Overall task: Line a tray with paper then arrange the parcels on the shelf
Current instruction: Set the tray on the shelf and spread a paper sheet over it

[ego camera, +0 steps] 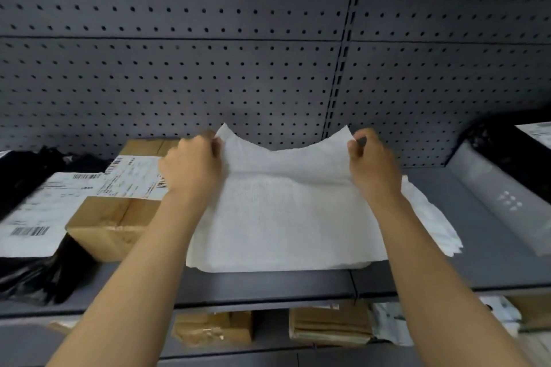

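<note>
Holding the far corners of the white paper [283, 211] pinched tight in the left hand [190, 167] and right hand [372, 164], the person looks to be lining something hidden underneath on the shelf [477, 262], and next should lay it flat.

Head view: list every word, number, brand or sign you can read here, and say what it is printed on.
No text is legible.
Shipping label on the cardboard box: barcodes and print lines, too blurred.
Label on the black parcel: barcode, print too blurred.
Label at the far right: blurred.
Grey parcel: pale dot marks, no letters.
White paper: blank.
</note>
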Tool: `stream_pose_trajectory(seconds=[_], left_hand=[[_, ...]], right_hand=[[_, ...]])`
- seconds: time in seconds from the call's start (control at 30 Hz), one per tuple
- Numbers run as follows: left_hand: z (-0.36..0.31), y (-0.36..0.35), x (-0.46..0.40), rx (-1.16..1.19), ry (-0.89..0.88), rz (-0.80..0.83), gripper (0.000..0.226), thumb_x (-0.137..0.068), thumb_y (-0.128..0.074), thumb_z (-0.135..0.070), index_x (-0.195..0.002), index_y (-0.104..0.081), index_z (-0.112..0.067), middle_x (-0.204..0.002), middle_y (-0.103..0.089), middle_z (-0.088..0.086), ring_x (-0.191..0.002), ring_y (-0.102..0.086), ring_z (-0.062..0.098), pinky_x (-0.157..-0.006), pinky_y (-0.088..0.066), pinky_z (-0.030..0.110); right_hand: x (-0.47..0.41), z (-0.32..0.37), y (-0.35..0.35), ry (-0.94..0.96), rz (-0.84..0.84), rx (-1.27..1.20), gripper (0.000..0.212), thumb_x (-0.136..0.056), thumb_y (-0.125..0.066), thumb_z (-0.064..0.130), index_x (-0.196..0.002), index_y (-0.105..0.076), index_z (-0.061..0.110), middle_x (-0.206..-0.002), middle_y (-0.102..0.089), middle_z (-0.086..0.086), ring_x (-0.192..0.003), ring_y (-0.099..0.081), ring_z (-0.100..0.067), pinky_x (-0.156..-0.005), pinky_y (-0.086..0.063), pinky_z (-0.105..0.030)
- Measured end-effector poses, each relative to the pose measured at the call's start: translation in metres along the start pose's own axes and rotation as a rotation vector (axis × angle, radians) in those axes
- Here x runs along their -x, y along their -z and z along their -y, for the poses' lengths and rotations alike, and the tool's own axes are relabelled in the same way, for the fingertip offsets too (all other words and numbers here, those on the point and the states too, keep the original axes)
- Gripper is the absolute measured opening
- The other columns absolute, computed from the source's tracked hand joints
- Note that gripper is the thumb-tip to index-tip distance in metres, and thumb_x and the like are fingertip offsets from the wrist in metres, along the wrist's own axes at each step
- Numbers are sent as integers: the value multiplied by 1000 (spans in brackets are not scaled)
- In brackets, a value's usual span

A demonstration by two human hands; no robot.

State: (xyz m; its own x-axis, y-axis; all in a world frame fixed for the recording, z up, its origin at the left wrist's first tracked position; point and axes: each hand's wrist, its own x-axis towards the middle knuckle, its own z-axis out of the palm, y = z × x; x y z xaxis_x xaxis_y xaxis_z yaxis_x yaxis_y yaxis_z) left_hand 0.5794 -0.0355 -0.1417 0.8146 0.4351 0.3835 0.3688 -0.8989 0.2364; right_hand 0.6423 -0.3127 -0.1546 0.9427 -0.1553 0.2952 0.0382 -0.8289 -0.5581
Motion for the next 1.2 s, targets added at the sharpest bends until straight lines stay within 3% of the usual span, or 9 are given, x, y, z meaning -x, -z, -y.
stream_pose_trajectory(seconds=[0.13,0.2,0.33,0.47,0.57,0.67,0.77,0.93,1.2], left_hand=[[-1,-7,-1,-56,-38,49,30,-105,-43,-29,-129,-57,-16,-105,-69,22,-90,-65,44,-65,-35,39],[-1,-9,1,-30,-62,16,35,-102,-50,-24,-136,-53,-16,-122,-63,21,-93,-66,46,-62,-37,40],[-17,-8,17,94,-326,-145,39,-84,-64,-9,-123,-65,-8,-128,-59,19,-99,-61,43,-66,-51,44],[-50,-20,41,267,-389,91,39,-94,-50,-22,-128,-67,-17,-124,-67,10,-118,-60,31,-85,-54,40],[-56,-42,54,66,-355,502,59,-102,-23,-34,-156,-34,-14,-161,-38,12,-155,-21,34,-123,-21,45],[-48,-57,63,-48,-278,737,64,-107,-15,-43,-164,-1,-18,-173,5,4,-157,14,32,-126,1,52],[-41,-67,69,-72,-261,737,65,-104,-5,-53,-162,11,-29,-170,21,-1,-155,23,30,-124,10,53],[-32,-74,73,-94,-253,649,64,-100,1,-62,-159,13,-42,-170,21,-6,-155,24,27,-123,14,53],[-32,-68,69,-114,-144,658,66,-99,-3,-63,-159,14,-41,-170,21,-1,-155,23,35,-124,12,53]], right_hand=[[2,-1,-6,-13,48,93,30,-103,-47,37,-129,-52,22,-113,-69,-15,-103,-62,-40,-82,-50,-46],[5,-1,-1,-16,84,171,41,-102,-49,37,-141,-47,24,-126,-65,-16,-113,-61,-41,-87,-49,-48],[14,18,17,161,-28,202,40,-100,-53,23,-140,-54,22,-136,-56,-12,-115,-60,-36,-86,-52,-44],[46,54,-8,471,124,125,33,-100,-51,23,-132,-60,24,-134,-56,-2,-116,-58,-24,-82,-48,-33],[63,48,-41,493,431,253,48,-106,-38,33,-152,-39,21,-162,-31,-4,-149,-27,-27,-114,-34,-39],[65,26,-54,353,682,416,64,-106,-16,50,-162,-4,21,-171,7,-5,-156,12,-31,-125,0,-45],[64,13,-61,286,721,432,66,-103,-8,58,-161,7,30,-168,22,-2,-153,25,-29,-124,10,-47],[59,-3,-64,265,670,388,61,-102,-5,58,-159,6,41,-168,20,5,-154,21,-25,-123,12,-44],[54,-17,-58,224,619,427,62,-100,-1,58,-158,9,41,-168,19,6,-155,18,-24,-124,9,-45]])
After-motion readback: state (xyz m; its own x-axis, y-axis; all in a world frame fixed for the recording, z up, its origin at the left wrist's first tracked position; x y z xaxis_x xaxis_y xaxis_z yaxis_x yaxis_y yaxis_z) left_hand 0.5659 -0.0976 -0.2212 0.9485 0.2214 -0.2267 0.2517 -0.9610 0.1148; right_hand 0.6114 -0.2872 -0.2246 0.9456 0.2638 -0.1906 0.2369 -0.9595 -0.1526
